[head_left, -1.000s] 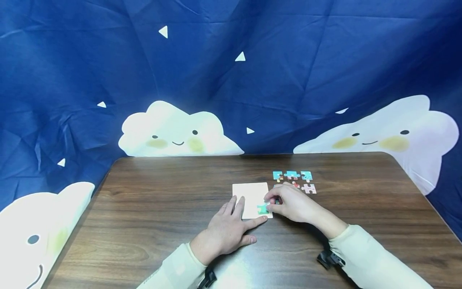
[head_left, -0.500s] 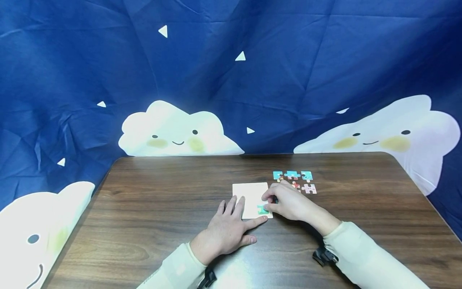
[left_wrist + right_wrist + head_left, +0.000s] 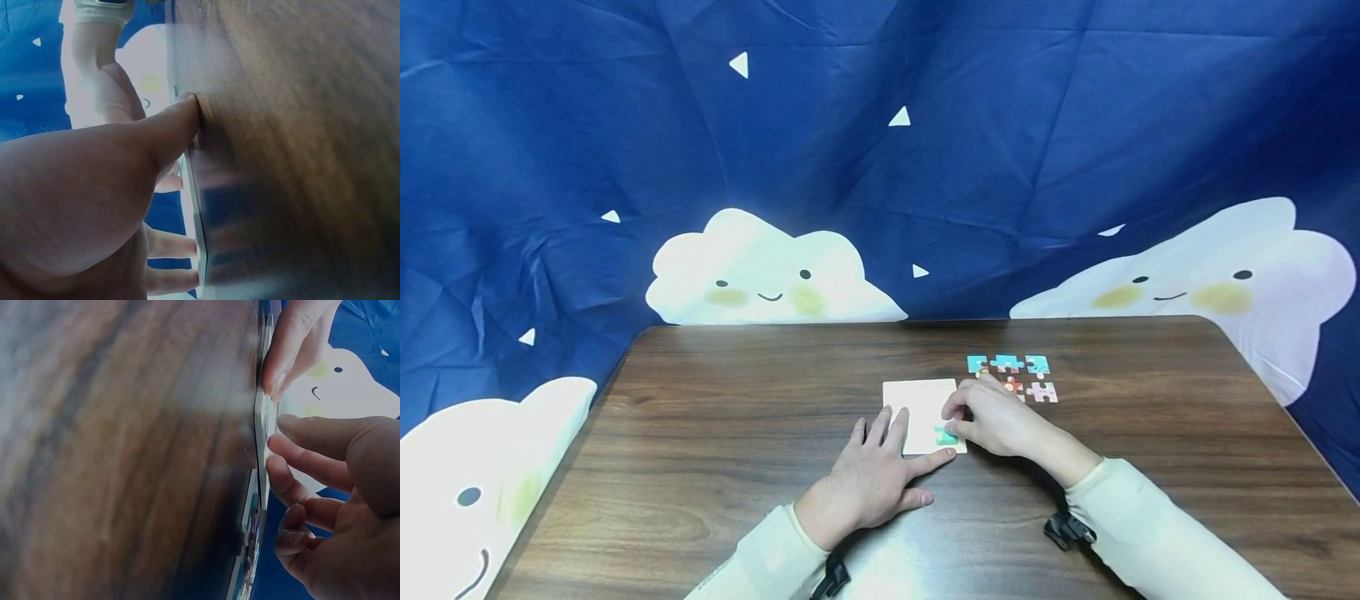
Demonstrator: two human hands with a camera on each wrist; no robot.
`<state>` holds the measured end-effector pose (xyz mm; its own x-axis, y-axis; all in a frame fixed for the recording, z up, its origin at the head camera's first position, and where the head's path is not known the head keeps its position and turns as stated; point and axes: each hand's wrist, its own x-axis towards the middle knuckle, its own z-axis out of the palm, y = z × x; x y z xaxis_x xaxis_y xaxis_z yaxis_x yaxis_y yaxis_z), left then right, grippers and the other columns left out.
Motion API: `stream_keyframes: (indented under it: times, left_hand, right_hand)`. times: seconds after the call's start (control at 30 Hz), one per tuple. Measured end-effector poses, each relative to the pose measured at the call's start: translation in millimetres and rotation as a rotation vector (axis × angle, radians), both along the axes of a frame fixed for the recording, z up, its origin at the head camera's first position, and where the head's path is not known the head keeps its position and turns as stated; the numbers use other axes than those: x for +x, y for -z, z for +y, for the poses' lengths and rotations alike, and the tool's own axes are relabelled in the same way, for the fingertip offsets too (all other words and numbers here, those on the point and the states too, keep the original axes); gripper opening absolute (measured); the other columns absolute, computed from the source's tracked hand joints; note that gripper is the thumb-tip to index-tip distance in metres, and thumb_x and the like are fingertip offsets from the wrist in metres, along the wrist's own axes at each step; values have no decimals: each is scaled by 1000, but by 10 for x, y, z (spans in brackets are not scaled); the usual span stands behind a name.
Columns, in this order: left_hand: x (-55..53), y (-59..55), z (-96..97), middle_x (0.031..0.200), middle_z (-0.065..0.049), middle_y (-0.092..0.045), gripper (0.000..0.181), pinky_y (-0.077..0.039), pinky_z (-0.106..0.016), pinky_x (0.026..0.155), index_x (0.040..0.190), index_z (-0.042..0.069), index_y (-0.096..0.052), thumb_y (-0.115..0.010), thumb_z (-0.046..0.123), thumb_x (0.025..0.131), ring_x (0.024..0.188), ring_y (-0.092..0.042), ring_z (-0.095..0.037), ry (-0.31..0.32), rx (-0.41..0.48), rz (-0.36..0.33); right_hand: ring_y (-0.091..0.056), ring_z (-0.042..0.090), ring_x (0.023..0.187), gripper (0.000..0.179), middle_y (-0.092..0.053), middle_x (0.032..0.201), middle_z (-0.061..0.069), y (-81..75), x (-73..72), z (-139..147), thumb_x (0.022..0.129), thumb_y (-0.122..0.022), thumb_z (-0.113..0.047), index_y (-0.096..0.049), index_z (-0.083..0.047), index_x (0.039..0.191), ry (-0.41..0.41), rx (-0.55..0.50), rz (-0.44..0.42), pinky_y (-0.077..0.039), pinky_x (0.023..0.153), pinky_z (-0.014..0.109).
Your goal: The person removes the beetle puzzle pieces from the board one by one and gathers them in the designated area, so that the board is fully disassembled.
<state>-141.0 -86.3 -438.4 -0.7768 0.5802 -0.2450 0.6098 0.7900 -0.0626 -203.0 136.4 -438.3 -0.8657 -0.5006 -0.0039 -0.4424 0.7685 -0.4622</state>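
A thin white square board [image 3: 921, 398] lies on the table in the head view, with a green and teal jigsaw piece [image 3: 945, 436] flat near its front right corner. My left hand [image 3: 874, 482] rests spread out, its fingertips on the board's left part and front edge. Over the right side, my right hand [image 3: 1000, 421] pinches at the jigsaw piece with curled fingers and thumb. In the right wrist view, the thumb [image 3: 312, 432] and the first fingers come down close together at the board; the piece is hard to make out there.
Several loose jigsaw pieces [image 3: 1007, 364], blue, red and pinkish, lie in rows behind and right of the board. The right hand partly covers them. The brown wooden table [image 3: 737, 400] ends at a blue curtain [image 3: 850, 167] with clouds.
My right hand has shifted slightly left and back, its fingers staying at the green piece's upper right part. The left hand, board and loose pieces have not moved.
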Motion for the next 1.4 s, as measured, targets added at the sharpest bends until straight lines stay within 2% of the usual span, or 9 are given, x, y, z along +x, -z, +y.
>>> stream_keyframes:
  times: [0.3, 0.43, 0.5, 0.57, 0.67, 0.7, 0.8, 1.03, 1.4]
  left_hand:
    - [3, -3, 9, 174, -20, -33, 60, -41, -62, 123, 162, 65, -28, -51, 65, 106, 162, -34, -41, -5, -2, -19]
    - [0, -5, 7, 173, -20, -34, 60, -41, -62, 123, 162, 65, -29, -51, 66, 106, 161, -35, -42, 0, -4, -11]
    - [-1, -5, 5, 173, -20, -35, 60, -41, -62, 122, 162, 65, -29, -51, 66, 106, 161, -35, -42, 3, -6, -5]
    - [0, -4, 4, 173, -20, -35, 60, -42, -62, 122, 162, 64, -29, -51, 66, 106, 161, -36, -42, 5, -8, 0]
    - [-1, -2, 6, 173, -20, -35, 60, -42, -62, 122, 162, 64, -29, -51, 66, 106, 161, -36, -42, 5, -10, 1]
    - [-1, 0, 7, 173, -20, -35, 60, -42, -62, 122, 162, 64, -29, -51, 66, 106, 161, -36, -42, 4, -11, 1]
    - [-3, 4, 11, 173, -20, -35, 60, -42, -61, 122, 161, 65, -29, -50, 66, 106, 161, -36, -42, 1, -14, -1]
    - [-7, 10, 17, 173, -20, -35, 60, -41, -62, 123, 162, 65, -29, -51, 66, 106, 161, -35, -41, -5, -9, -8]
    - [-7, 4, 10, 173, -21, -34, 61, -41, -63, 123, 162, 65, -29, -52, 66, 106, 161, -34, -42, -10, 6, -18]
  right_hand:
    - [-50, 15, 93, 6, -66, 93, -7, -24, -9, -15, 95, -81, -15, -77, -19, 93, 31, 3, -26, -46, 85, 37]
    - [-55, 19, 99, 8, -68, 96, -7, -48, -16, -13, 96, -80, -16, -77, -21, 92, 30, 0, -25, -49, 91, 44]
    - [-58, 19, 101, 9, -68, 97, -7, -53, -17, -8, 97, -79, -16, -76, -22, 91, 29, -10, -29, -50, 99, 48]
    - [-60, 18, 97, 9, -69, 95, -7, -56, -20, -2, 98, -79, -16, -75, -21, 92, 27, -32, -41, -52, 95, 47]
    - [-59, 13, 83, 9, -67, 87, -6, -54, -29, 8, 98, -78, -15, -74, -20, 92, 28, -71, -78, -52, 81, 36]
    - [-56, 11, 78, 9, -66, 84, -7, -53, -32, 10, 98, -78, -14, -74, -19, 92, 29, -83, -91, -47, 73, 32]
    - [-53, 8, 71, 10, -62, 78, -6, -50, -39, 18, 98, -77, -10, -73, -17, 92, 23, -120, -110, -44, 66, 26]
    - [-53, 7, 72, 11, -62, 78, -6, -47, -37, 33, 96, -75, -3, -74, -14, 94, 2, -153, -100, -45, 67, 23]
    - [-54, 5, 73, 10, -63, 79, -7, -59, -2, 36, 96, -77, -5, -72, -14, 94, -10, -162, -102, -46, 68, 23]
